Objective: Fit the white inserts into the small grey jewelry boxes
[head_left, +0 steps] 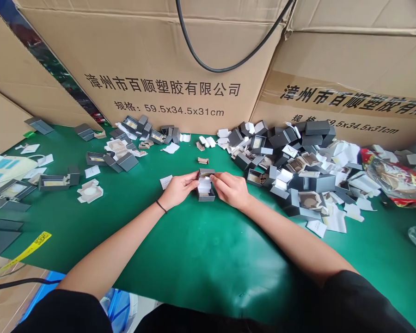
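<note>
Between my hands, over the middle of the green mat, is a small dark grey box [206, 199], open. A white paper piece [204, 186] shows inside it. My left hand [179, 189] grips the box's left side, thumb and fingers closed on it. On the other side, my right hand [233, 188] has its fingers curled and pinched at the box's right edge, by the white piece. Its fingertips partly cover what they hold. A small brown cardboard insert [203, 161] lies just beyond the box, and a white card [165, 181] lies partly behind my left hand.
A heap of grey boxes [280, 136] and torn white inserts [336, 217] lies right. More boxes [125, 162] are scattered left, near a yellow strip [31, 247]. Large cartons [152, 60] stand behind, with a black cable [222, 70] hanging down. A red package [398, 178] lies far right.
</note>
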Motion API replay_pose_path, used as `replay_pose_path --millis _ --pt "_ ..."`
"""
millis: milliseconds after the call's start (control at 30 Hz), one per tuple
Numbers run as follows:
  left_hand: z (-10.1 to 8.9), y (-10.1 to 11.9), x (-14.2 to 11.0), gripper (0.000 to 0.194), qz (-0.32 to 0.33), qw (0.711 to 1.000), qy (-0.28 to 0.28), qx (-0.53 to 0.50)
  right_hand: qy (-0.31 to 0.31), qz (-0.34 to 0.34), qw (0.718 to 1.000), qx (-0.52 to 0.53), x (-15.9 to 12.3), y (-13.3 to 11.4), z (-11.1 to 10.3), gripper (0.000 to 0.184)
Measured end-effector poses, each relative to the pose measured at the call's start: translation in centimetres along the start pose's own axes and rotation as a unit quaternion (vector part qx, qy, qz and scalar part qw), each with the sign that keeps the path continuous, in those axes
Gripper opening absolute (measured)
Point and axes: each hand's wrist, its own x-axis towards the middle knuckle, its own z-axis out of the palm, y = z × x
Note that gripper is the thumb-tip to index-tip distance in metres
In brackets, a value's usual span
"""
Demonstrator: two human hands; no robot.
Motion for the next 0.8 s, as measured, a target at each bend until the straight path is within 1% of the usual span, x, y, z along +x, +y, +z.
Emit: replay_pose_path --millis 100,200,367,433,567,800 --pt "0.1 0.05 -0.07 0.069 -0.011 1.0 0.004 -0.009 0.003 -0.001 1.0 -0.017 0.17 -0.01 -0.03 0.018" --pt "0.27 0.26 -0.16 0.069 -0.02 1.0 0.013 -0.017 0.002 0.006 1.0 -0.013 0.12 -0.08 0.03 0.019" --pt "0.35 0.51 -0.18 0.068 -0.029 0.999 0.026 -0.015 -0.037 0.068 0.996 0.031 -0.25 -0.24 0.14 0.027" --pt "0.33 0.54 -0.19 0.067 -0.029 0.999 0.029 -0.014 -0.057 0.083 0.994 0.052 -0.37 -0.27 0.24 0.027" --pt "0.28 0.48 -0.25 0.066 -0.033 0.999 0.025 -0.007 -0.091 0.075 0.99 0.071 -0.42 -0.22 0.5 0.026" --pt "0.27 0.0 -0.32 0.061 -0.016 1.0 0.024 0.006 -0.084 0.082 0.993 0.023 -0.1 -0.01 0.44 0.028"
